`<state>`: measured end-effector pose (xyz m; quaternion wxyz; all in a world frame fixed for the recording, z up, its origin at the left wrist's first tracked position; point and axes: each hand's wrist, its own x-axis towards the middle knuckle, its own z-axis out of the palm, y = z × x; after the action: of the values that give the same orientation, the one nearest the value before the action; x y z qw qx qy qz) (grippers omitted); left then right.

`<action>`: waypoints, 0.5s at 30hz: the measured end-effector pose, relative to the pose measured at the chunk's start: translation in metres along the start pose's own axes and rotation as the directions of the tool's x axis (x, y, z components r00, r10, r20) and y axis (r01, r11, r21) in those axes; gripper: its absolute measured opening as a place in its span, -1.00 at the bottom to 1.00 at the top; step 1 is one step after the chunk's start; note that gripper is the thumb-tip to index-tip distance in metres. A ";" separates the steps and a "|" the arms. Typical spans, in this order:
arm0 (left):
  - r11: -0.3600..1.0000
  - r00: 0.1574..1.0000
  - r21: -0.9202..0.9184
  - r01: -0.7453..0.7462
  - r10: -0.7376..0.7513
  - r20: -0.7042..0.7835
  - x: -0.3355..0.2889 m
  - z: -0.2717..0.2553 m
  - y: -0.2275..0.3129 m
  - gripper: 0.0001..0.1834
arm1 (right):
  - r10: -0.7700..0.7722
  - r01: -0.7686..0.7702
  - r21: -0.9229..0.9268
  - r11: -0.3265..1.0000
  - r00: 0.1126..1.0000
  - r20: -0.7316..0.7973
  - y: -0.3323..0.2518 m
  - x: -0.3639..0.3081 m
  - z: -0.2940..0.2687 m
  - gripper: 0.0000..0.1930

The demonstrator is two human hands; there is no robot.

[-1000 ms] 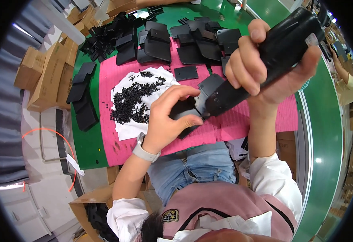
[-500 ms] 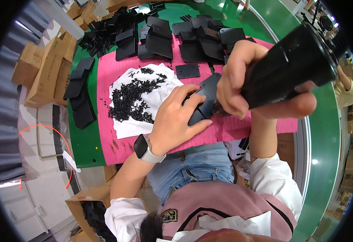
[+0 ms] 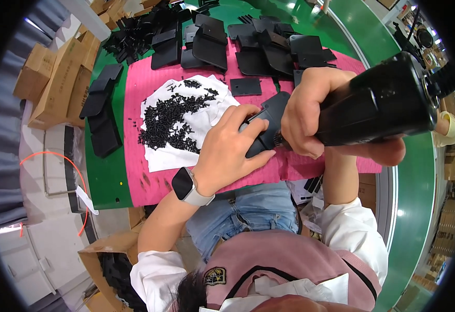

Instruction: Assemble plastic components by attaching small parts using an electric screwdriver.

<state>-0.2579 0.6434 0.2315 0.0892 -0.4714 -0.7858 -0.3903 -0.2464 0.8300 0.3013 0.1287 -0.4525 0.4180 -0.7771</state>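
My right hand (image 3: pixel 306 112) is wrapped round a thick black electric screwdriver (image 3: pixel 375 104), held at a slant with its tip end at a black plastic part (image 3: pixel 278 110). That part lies on the pink mat (image 3: pixel 310 167). From the left, my left hand (image 3: pixel 226 148) grips it, fingers over its top and thumb along the near side. Where tip and part meet is mostly hidden behind my right fingers. Beside my left hand, many small black screws (image 3: pixel 165 117) are heaped on a white cloth (image 3: pixel 157 164).
Stacked black plastic parts (image 3: pixel 210 47) line the far side of the green table (image 3: pixel 100 182), with more at its left edge. A flat black plate (image 3: pixel 245 87) lies beyond my hands. Cardboard boxes (image 3: pixel 61 78) stand left; an open box (image 3: pixel 89 255) of black pieces is below.
The screwdriver's rear end has tipped lower and its tip end sits closer against the plastic part. The view has shifted slightly. Both hands keep their grips.
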 end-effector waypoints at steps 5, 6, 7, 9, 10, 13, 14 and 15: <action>0.999 1.000 0.031 -0.012 0.012 -0.007 0.000 -0.004 -0.001 -0.58 | 0.142 -0.141 -0.037 0.989 0.989 0.031 -0.007 0.005 -0.005 -0.16; 0.999 1.000 0.031 -0.020 0.020 -0.013 0.002 -0.006 0.002 -0.58 | 0.144 -0.142 -0.047 0.989 0.989 0.033 -0.011 0.005 0.001 -0.16; 0.999 1.000 0.036 0.005 -0.005 0.025 0.002 -0.006 0.005 -0.55 | 0.152 -0.157 -0.077 0.985 0.986 -0.074 -0.011 0.002 0.012 -0.16; 0.996 0.998 0.088 0.012 -0.017 0.056 0.004 -0.004 0.007 -0.47 | 0.138 -0.183 -0.150 0.972 0.954 -0.266 -0.010 0.000 0.031 -0.16; 0.992 0.999 0.127 -0.001 -0.005 0.053 0.003 -0.001 0.010 -0.42 | 0.119 -0.196 -0.189 0.962 0.927 -0.357 -0.012 0.002 0.033 -0.15; 0.966 0.996 0.260 -0.011 -0.014 0.094 0.013 -0.006 0.023 -0.34 | -0.167 0.138 -0.118 0.983 0.943 -0.287 -0.012 0.001 0.016 -0.04; 0.946 0.990 0.325 0.006 -0.052 0.133 0.015 -0.008 0.026 -0.33 | -0.222 0.192 -0.122 0.974 0.920 -0.323 -0.023 0.000 0.017 -0.09; 0.944 0.987 0.330 0.014 -0.065 0.145 0.015 -0.008 0.029 -0.36 | -0.238 0.145 -0.220 0.965 0.838 -0.490 -0.036 0.002 0.028 -0.18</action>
<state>-0.2439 0.6552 0.2598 0.0975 -0.4627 -0.8536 -0.2186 -0.2180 0.8362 0.3364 -0.1057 -0.2786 0.4556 -0.8388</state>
